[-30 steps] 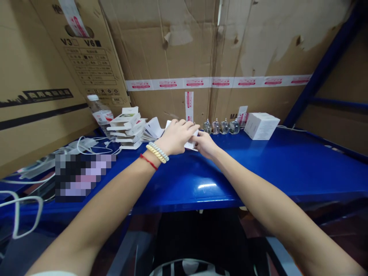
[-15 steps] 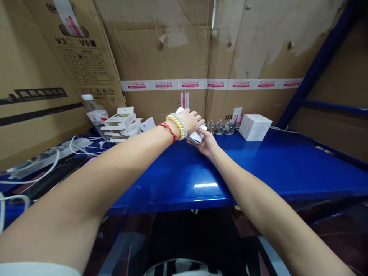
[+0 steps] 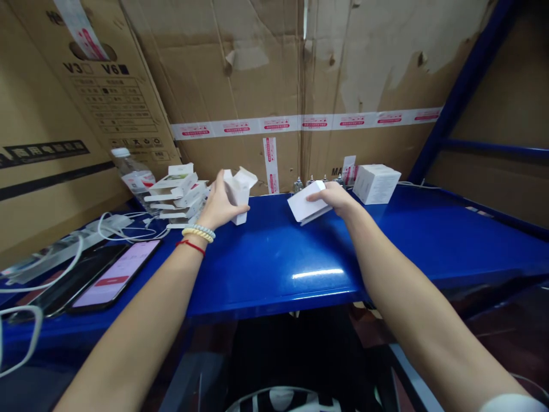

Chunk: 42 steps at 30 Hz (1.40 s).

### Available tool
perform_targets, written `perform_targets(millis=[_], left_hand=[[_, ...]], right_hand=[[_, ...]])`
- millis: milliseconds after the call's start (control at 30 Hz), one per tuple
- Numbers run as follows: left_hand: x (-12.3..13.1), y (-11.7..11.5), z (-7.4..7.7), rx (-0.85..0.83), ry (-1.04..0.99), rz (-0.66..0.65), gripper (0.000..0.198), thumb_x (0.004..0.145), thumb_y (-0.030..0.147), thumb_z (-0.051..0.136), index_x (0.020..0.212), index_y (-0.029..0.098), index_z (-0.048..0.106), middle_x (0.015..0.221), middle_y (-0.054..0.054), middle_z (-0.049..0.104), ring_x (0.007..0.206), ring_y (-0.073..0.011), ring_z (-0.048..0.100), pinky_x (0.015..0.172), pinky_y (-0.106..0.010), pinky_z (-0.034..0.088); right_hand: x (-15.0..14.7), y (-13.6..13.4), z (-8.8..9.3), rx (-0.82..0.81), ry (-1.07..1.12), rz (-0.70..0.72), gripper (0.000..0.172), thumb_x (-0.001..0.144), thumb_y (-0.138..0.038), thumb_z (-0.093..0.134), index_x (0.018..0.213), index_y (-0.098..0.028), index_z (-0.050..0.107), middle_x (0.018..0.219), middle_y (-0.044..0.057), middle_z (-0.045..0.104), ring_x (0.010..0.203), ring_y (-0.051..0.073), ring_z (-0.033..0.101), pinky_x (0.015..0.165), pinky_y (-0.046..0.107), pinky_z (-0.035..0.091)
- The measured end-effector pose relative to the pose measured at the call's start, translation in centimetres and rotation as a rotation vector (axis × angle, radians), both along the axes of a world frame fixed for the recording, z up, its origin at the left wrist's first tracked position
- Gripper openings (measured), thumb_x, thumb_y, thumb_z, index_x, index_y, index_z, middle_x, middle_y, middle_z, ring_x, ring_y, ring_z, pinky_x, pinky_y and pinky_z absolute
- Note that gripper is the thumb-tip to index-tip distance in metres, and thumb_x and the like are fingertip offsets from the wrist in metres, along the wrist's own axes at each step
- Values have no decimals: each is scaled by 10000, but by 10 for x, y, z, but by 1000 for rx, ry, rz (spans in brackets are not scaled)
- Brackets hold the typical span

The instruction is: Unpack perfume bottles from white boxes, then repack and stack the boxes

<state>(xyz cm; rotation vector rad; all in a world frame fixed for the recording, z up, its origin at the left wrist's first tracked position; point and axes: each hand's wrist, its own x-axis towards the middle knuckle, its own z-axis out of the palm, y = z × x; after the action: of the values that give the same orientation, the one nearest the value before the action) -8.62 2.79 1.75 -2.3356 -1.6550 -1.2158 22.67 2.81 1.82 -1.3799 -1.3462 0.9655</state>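
My left hand (image 3: pixel 219 205) grips a small white carton (image 3: pixel 239 194) with its top flaps open, held upright just above the blue shelf (image 3: pixel 274 263). My right hand (image 3: pixel 333 198) holds a flat white folded box (image 3: pixel 305 207) by its far edge, tilted over the shelf. The two hands are apart, about a hand's width between the boxes. A pile of flat white boxes (image 3: pixel 178 191) lies just left of my left hand. Small glass bottles (image 3: pixel 298 185) stand in a row at the back, partly hidden behind my right hand.
A white cube box (image 3: pixel 376 183) stands at the back right. A plastic water bottle (image 3: pixel 132 173) stands behind the pile. Two phones (image 3: pixel 107 277) and white cables (image 3: pixel 77 243) lie at the left. Cardboard walls (image 3: pixel 257 74) close the back and left.
My hands were together at the back of the shelf on one white box. They have drawn apart: the left now holds an open carton, the right a flat folded box.
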Motion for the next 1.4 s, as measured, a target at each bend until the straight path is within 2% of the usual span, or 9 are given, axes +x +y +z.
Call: perform_targets(millis=[233, 367, 467, 600, 733, 933, 1133, 1267, 1400], left_hand=[[3, -7, -18, -109, -213, 203, 1223, 492, 368, 866, 1448, 173, 129, 1467, -238, 265, 1414, -427, 274, 1151, -573, 260], [16, -20, -9, 192, -165, 255, 1169, 457, 393, 881, 1382, 161, 205, 1473, -242, 195, 1429, -451, 161, 1165, -620, 155], [45, -35, -9, 389, -128, 99, 980, 552, 376, 839, 1325, 195, 266, 1449, -201, 257, 1419, -414, 201, 1157, -617, 178], [92, -52, -25, 71, -53, -250, 909, 635, 501, 780, 1327, 151, 306, 1317, -191, 447, 1268, -354, 449, 1072, -535, 376], [111, -57, -34, -274, 28, -372, 1023, 539, 560, 824, 1343, 139, 352, 1327, -193, 493, 1214, -365, 512, 1002, -502, 440], [98, -53, -24, -508, 38, -316, 802, 618, 542, 763, 1260, 149, 486, 1217, -135, 608, 1082, -324, 597, 862, -410, 495], [100, -48, -24, -464, 207, -202, 526, 666, 502, 703, 1022, 122, 630, 1033, -137, 659, 1021, -334, 596, 803, -380, 474], [98, -46, -26, -512, 162, -210, 499, 676, 541, 682, 950, 126, 647, 1009, -137, 683, 915, -303, 637, 711, -345, 464], [92, -40, -25, -522, -10, -143, 607, 700, 615, 637, 1070, 134, 644, 1084, -132, 692, 956, -286, 647, 739, -327, 468]], right_hand=[[-1, -36, 37, 107, -712, 27, 232, 578, -226, 786, 736, -167, 626, 808, 56, 693, 774, 221, 654, 626, 286, 480], [-17, -40, 37, 128, -867, 77, 277, 561, -261, 789, 729, -172, 587, 798, 60, 673, 722, 200, 623, 567, 277, 432], [-21, -36, 33, 123, -876, 89, 284, 553, -268, 784, 727, -171, 582, 785, 51, 660, 695, 184, 606, 548, 269, 406], [-21, -32, 27, 94, -661, 170, 267, 536, -230, 779, 714, -167, 590, 726, 25, 644, 662, 171, 604, 546, 257, 418], [-30, -27, 16, -64, -297, 308, 253, 549, -183, 765, 731, -161, 591, 706, 36, 657, 626, 172, 617, 552, 265, 463], [-44, -12, -6, -166, -219, 253, 257, 610, -251, 759, 781, -141, 601, 738, 57, 658, 614, 152, 593, 536, 247, 433], [-44, 1, -19, -131, -666, 118, 348, 748, -467, 658, 816, -125, 655, 906, 130, 695, 746, 189, 622, 574, 246, 409], [-42, -3, -10, -5, -842, -19, 445, 813, -552, 530, 738, -138, 673, 840, 150, 700, 800, 239, 638, 630, 276, 415], [-31, -18, 11, 224, -710, -77, 263, 780, -316, 503, 653, -139, 652, 694, 85, 661, 700, 188, 597, 621, 267, 396]])
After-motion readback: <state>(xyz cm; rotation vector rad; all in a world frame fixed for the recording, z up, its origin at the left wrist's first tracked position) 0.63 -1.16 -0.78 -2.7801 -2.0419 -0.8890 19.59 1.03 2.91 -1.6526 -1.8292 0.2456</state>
